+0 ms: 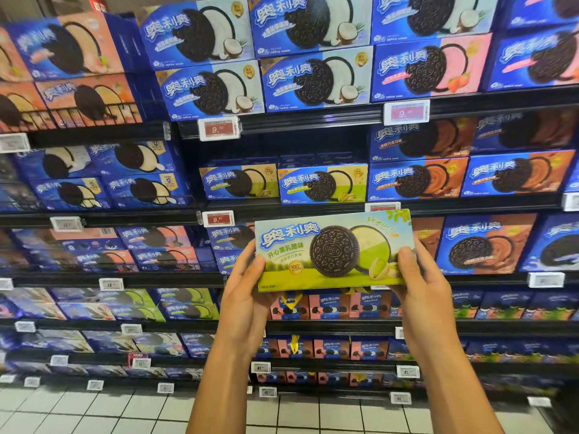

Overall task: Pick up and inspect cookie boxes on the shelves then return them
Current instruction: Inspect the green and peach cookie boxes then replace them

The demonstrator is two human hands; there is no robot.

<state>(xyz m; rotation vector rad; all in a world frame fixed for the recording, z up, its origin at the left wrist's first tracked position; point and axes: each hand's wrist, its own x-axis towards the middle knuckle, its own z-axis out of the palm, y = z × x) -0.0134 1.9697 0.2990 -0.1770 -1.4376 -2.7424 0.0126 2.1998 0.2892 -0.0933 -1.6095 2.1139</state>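
A green cookie box [332, 250] with a dark sandwich cookie and pistachio picture is held up in front of the shelves, its front face toward me. My left hand [247, 283] grips its left end, thumb on the front. My right hand [419, 277] grips its right end the same way. Matching green-and-blue boxes [322, 184] stand on the shelf just above the held box, with a dark gap over them.
Black shelves [282, 120] run across the whole view, packed with blue cookie boxes in several flavours. Price tags [219, 128] clip to the shelf edges. Pink packs [332, 305] fill the lower shelves behind my arms. White floor tiles [109, 415] lie below.
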